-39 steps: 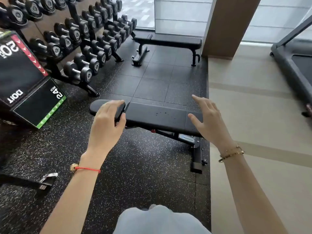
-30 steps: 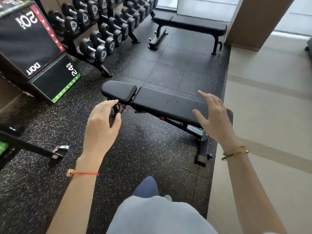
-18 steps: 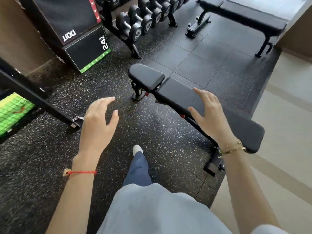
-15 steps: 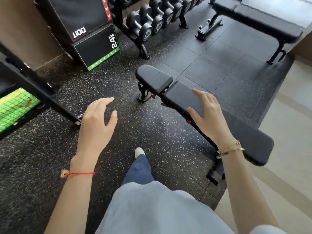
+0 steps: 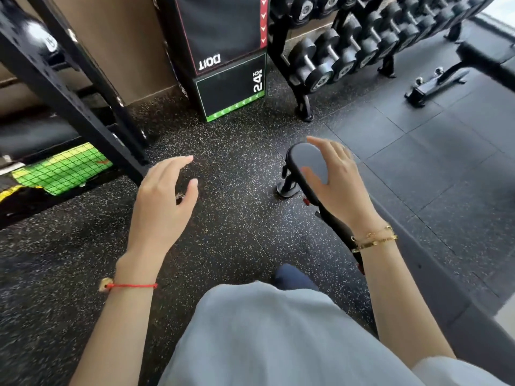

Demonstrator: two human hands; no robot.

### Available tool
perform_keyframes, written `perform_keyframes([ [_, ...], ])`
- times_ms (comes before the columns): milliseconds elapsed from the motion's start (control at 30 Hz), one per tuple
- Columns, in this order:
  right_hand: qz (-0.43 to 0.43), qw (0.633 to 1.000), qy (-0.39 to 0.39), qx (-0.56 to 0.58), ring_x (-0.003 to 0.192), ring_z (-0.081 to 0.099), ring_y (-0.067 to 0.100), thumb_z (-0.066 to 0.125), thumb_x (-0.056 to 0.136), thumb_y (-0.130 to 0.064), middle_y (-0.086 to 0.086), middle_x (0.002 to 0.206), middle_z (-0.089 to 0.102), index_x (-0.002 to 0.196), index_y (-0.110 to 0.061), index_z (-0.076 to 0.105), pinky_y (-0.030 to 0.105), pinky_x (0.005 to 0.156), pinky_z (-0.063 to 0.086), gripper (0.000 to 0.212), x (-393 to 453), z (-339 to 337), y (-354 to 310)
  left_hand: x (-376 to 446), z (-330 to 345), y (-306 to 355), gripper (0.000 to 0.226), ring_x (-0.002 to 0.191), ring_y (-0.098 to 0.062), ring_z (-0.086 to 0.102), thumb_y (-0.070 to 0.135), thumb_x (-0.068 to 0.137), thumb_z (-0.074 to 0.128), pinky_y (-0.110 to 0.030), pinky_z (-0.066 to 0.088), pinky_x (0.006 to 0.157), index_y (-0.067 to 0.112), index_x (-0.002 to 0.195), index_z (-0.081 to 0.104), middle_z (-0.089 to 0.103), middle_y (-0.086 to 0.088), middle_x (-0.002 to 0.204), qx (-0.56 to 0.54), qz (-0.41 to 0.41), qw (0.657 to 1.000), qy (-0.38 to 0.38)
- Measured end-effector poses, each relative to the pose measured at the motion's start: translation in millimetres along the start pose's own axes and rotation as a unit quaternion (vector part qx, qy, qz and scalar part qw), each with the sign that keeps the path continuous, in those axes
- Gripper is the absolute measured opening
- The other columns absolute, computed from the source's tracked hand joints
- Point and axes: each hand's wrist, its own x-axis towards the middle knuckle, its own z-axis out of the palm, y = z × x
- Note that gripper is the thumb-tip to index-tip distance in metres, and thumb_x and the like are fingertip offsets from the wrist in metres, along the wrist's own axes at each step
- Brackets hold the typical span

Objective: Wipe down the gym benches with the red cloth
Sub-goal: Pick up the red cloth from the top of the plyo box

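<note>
A black padded gym bench [image 5: 309, 160] runs from the middle of the view down to the lower right, its rounded seat end nearest the centre. My right hand [image 5: 338, 182] hovers over that seat end, fingers spread, holding nothing. My left hand [image 5: 164, 199] hangs in the air over the speckled floor to the left of the bench, open and empty. A second black bench [image 5: 485, 51] shows at the top right edge. No red cloth is in view. My arm hides the middle of the near bench.
A dumbbell rack [image 5: 345, 48] stands at the top right. A black plyo box [image 5: 231, 57] marked 24 sits top centre. A black steel rack frame [image 5: 72, 87] crosses the left side, with a green mat [image 5: 61, 168] beneath it. My knee [image 5: 292, 277] is at bottom centre.
The view has swung left and closer to the bench's seat end. Both hands stay raised and empty; my right hand now hovers over the seat pad instead of the long back pad.
</note>
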Motion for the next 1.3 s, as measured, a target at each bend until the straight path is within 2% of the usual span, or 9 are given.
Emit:
perform_keyframes([
  [200,-0.013,0.999,-0.049,-0.001,0.136,0.037,0.019,0.058,0.095,-0.027,0.002,0.142,0.048,0.143,-0.016,0.042,0.037,0.115,0.027,0.052,97,27,17,80,19,-28,0.038,0.131,-0.013,0.044,0.024,0.097,0.053,-0.031,0.032,0.112,0.020,0.135,0.052,0.055,0.001,0.136,0.007,-0.049,0.999,0.001],
  [333,-0.036,0.997,-0.062,0.008,0.134,0.040,0.020,0.059,0.095,-0.026,0.003,0.141,0.049,0.142,-0.014,0.044,0.042,0.114,0.031,0.051,179,47,34,148,39,-45,0.038,0.131,-0.010,0.042,0.026,0.098,0.052,-0.023,0.027,0.110,0.023,0.136,0.051,0.053,0.004,0.138,0.014,-0.071,0.997,0.007],
  [467,-0.061,0.995,-0.074,0.021,0.134,0.039,0.018,0.059,0.095,-0.026,0.001,0.141,0.049,0.142,-0.015,0.044,0.041,0.113,0.032,0.051,278,62,46,230,55,-58,0.039,0.131,-0.008,0.042,0.027,0.098,0.052,-0.016,0.024,0.109,0.023,0.137,0.050,0.053,0.006,0.138,0.022,-0.088,0.995,0.029],
  [600,-0.100,0.992,-0.074,0.020,0.132,0.041,0.019,0.060,0.095,-0.025,0.002,0.139,0.051,0.141,-0.014,0.045,0.042,0.113,0.033,0.050,386,68,52,318,65,-69,0.040,0.130,-0.011,0.045,0.027,0.098,0.052,-0.020,0.028,0.109,0.023,0.137,0.049,0.054,0.005,0.137,0.029,-0.108,0.992,0.063],
  [700,-0.128,0.988,-0.087,0.018,0.132,0.041,0.019,0.059,0.095,-0.025,0.002,0.139,0.050,0.141,-0.014,0.045,0.042,0.113,0.033,0.050,461,74,51,377,71,-77,0.040,0.130,-0.011,0.045,0.026,0.097,0.053,-0.017,0.026,0.109,0.021,0.136,0.050,0.054,0.004,0.137,0.032,-0.119,0.989,0.084],
  [900,-0.153,0.982,-0.108,0.030,0.135,0.039,0.016,0.057,0.096,-0.025,0.000,0.140,0.049,0.143,-0.016,0.043,0.040,0.115,0.031,0.050,582,97,44,473,85,-106,0.040,0.131,-0.010,0.044,0.026,0.097,0.053,-0.022,0.029,0.108,0.022,0.136,0.050,0.054,0.005,0.138,0.040,-0.157,0.982,0.097],
  [1300,-0.134,0.981,-0.135,0.041,0.131,0.042,0.019,0.060,0.094,-0.021,0.002,0.138,0.051,0.141,-0.014,0.045,0.040,0.112,0.034,0.050,792,198,40,689,125,-220,0.037,0.127,-0.013,0.048,0.023,0.096,0.054,-0.018,0.029,0.109,0.020,0.133,0.053,0.057,0.003,0.132,0.039,-0.135,0.985,0.102],
])
